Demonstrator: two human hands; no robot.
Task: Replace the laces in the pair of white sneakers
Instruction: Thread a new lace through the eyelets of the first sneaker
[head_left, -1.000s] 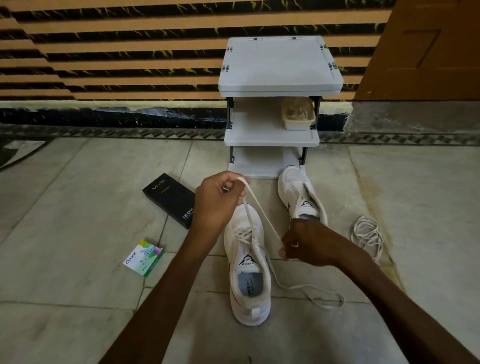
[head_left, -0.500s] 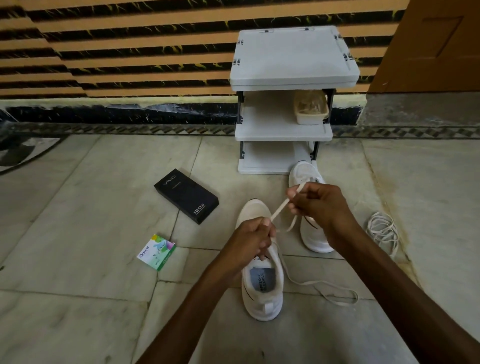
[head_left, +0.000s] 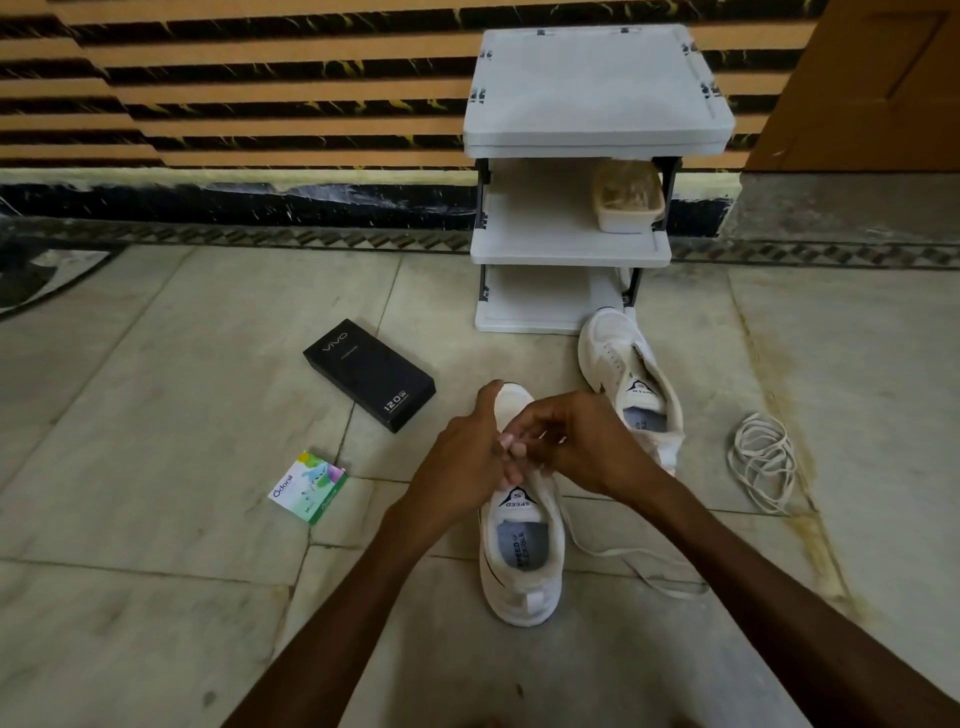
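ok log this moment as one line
step: lacing near sneaker | left hand: over it, grip unclear | right hand: same | lace end: trailing on floor | far sneaker: no lace seen | coiled lace: untouched

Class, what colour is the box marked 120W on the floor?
The vivo box is black with pale lettering, clearest in the head view.

Leftward, the floor (head_left: 130, 389) lies open around the Vivo box (head_left: 370, 375) and Odonil packet (head_left: 308, 486). Rightward, the far sneaker (head_left: 631, 384) and coiled lace (head_left: 763, 460) obstruct. The shoe rack (head_left: 571, 244) blocks ahead.

Coiled lace (head_left: 764, 462) right of sneakers (head_left: 522, 545)
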